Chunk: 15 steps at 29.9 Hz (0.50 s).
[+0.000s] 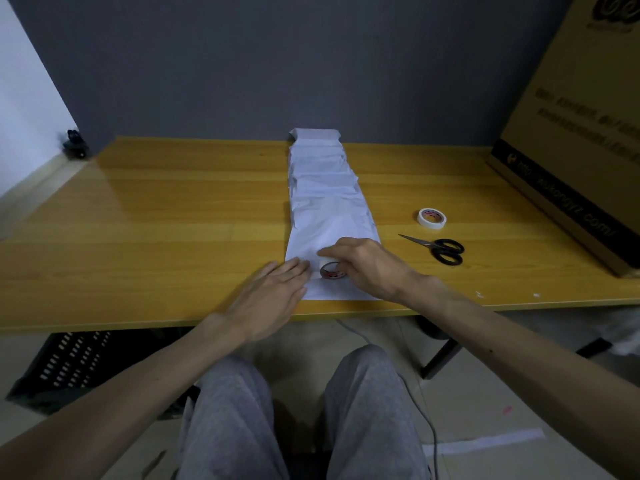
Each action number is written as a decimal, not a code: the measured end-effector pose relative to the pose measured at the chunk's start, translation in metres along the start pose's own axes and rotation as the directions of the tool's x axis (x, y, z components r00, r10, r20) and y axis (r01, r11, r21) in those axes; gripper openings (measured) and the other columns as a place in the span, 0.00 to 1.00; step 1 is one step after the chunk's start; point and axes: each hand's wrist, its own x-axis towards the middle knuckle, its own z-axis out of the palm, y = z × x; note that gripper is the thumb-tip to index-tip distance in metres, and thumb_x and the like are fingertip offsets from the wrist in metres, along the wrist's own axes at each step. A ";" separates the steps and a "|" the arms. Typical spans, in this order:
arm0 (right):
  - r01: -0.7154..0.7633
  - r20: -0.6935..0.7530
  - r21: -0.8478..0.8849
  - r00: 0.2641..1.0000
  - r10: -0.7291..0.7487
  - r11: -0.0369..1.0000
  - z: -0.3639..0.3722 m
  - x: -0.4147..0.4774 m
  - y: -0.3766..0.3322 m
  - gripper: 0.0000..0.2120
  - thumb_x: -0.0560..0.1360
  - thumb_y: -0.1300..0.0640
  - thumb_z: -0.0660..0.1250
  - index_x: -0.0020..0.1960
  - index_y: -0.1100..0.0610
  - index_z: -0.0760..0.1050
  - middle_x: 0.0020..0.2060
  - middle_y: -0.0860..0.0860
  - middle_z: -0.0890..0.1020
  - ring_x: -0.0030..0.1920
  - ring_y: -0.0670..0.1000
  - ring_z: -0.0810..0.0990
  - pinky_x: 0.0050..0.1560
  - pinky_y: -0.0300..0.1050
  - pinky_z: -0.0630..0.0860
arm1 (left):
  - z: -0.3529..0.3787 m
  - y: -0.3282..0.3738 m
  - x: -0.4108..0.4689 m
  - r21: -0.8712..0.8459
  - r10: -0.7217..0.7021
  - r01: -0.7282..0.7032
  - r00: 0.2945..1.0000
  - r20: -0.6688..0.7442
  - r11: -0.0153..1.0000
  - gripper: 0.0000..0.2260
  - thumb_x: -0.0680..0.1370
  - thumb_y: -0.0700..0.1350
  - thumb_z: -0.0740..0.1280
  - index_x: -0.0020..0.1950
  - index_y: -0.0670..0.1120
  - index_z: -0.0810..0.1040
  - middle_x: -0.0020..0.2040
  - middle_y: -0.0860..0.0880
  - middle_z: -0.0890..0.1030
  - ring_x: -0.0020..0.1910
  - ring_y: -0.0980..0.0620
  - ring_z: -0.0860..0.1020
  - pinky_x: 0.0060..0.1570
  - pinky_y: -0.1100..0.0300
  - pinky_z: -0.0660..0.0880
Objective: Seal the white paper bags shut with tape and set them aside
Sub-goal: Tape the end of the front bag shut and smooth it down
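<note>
Several white paper bags (325,188) lie overlapped in a row down the middle of the wooden table (156,223), from the back wall to the front edge. On the nearest bag (313,242) stands a roll of tape (331,270). My right hand (367,266) grips this roll from the right, fingers curled over its top. Flat on the left edge of that bag rests my left hand (273,294), fingers together, fingertips touching the roll. A second tape roll (431,218) lies on the table to the right.
Black-handled scissors (440,249) lie right of the bags, blades pointing left. A big cardboard box (571,133) stands at the table's right end. A small black object (74,143) sits by the far left corner. A black crate (69,365) is on the floor under the table.
</note>
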 end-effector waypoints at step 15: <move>0.051 -0.056 0.059 0.997 -0.047 0.997 0.008 0.002 -0.001 0.15 0.78 0.63 0.63 0.63 0.55 0.77 0.53 0.55 0.82 0.54 0.55 0.79 0.53 0.50 0.75 | -0.002 0.004 0.001 0.025 0.074 -0.073 0.997 -0.011 0.997 0.24 0.83 0.46 0.43 0.79 0.43 0.51 0.79 0.48 0.53 0.78 0.53 0.48 0.74 0.62 0.41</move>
